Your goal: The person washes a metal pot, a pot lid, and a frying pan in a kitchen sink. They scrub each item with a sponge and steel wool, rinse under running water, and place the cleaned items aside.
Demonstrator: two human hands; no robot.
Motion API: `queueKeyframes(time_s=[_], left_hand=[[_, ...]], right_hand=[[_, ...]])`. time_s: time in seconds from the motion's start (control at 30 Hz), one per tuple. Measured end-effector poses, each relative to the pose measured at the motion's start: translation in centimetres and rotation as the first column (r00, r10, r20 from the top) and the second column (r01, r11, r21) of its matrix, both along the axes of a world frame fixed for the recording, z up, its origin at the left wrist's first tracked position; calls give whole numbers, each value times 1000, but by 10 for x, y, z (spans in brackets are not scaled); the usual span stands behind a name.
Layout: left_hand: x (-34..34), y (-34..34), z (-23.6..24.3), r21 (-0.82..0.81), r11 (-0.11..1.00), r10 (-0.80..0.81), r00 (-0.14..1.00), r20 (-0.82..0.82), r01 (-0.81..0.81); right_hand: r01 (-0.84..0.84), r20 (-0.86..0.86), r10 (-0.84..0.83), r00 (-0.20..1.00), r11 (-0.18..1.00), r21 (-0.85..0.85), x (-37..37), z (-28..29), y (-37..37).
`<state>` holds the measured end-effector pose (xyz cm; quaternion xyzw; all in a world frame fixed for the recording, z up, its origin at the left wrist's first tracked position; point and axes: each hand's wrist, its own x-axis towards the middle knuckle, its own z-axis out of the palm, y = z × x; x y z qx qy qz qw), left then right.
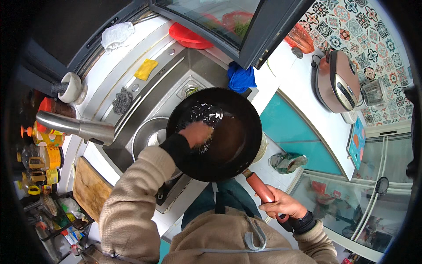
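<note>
A black wok point(248, 116) is tilted over the near right part of the steel sink point(209, 70), with brownish water point(232, 137) in its bottom. My right hand point(285, 203) is closed around the wok's reddish-brown handle point(259, 186). Inside the wok, my left hand point(198, 133) reaches down to the wet surface, where splashes and glints surround it. Motion blurs its fingers, so whether it holds anything is hidden. Partly under the wok and my left forearm, a steel pot point(140, 135) stands in the sink.
A steel faucet point(79, 127) juts in from the left. Behind the sink lie a yellow cloth point(145, 69) and a steel wool scrubber point(122, 101); a blue cloth point(241, 78) drapes its right corner. A wooden cutting board point(90, 187) is at left, a rice cooker point(337, 81) at right.
</note>
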<state>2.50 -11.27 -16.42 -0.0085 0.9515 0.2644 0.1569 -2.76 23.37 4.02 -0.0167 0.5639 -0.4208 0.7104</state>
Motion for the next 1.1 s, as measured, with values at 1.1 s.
queueKeyframes(time_s=[1.1], left_hand=[[-97, 68, 19, 308, 951, 182, 793, -581, 7]], right_hand=[[-151, -100, 154, 983, 988, 40, -12, -11, 1]])
